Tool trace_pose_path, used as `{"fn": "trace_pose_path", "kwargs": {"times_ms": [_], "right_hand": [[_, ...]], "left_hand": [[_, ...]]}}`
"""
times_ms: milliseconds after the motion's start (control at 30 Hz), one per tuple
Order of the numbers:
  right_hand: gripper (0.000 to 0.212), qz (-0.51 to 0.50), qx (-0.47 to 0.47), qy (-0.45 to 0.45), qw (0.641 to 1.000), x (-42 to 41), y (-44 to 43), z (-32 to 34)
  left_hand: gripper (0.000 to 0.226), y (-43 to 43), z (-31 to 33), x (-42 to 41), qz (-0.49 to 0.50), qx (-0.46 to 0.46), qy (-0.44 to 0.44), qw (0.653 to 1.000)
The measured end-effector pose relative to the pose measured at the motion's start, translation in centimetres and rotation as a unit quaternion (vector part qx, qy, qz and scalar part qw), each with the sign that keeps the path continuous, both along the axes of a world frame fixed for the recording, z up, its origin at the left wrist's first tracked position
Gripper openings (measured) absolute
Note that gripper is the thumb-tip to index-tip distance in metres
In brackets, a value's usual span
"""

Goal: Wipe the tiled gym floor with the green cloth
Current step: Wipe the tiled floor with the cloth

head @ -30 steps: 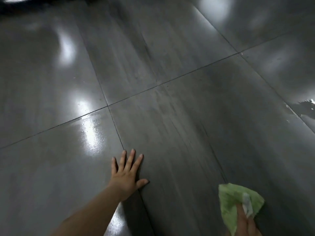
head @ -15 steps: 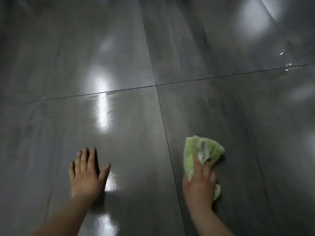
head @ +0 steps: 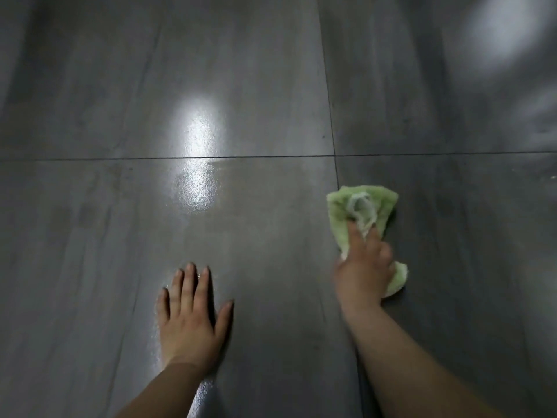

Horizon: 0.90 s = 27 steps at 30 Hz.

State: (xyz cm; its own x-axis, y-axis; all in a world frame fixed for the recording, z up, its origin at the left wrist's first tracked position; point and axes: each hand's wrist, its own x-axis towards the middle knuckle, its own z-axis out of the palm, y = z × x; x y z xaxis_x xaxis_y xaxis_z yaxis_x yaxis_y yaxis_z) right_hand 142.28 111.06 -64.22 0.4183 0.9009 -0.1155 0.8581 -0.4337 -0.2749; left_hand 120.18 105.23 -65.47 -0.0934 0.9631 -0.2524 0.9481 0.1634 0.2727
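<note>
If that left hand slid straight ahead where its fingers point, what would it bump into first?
Nothing, as far as the picture shows. Ahead of the left hand lies only bare floor, crossed by a tile joint. The cloth sits off to the right, under the right hand.

Flat left hand [head: 190,324], curled right hand [head: 363,268]

Rested left hand [head: 193,321] flat on floor [head: 90,236] at seven o'clock; gripped cloth [head: 339,212] against floor with right hand [head: 364,273] at four o'clock, just right of grout line [head: 331,116].
</note>
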Motion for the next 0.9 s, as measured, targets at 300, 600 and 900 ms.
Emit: {"fn": "trace_pose_path", "kwargs": {"times_ms": [300,600,900], "right_hand": [[0.049,0.343,0.088,-0.102,0.93,3.5,-6.2,-0.2],[0.054,0.016,0.045,-0.043,0.998,2.5,-9.0,0.0],[0.05,0.319,0.091,-0.108,0.937,7.6,-11.0,-0.1]], "left_hand": [[0.08,-0.3,-0.2,-0.2,-0.004,0.012,-0.002,1.0],[0.078,-0.4,-0.2,0.4,0.021,0.06,0.032,0.997],[0.081,-0.4,0.0,0.4,0.021,0.039,0.02,0.999]]}}
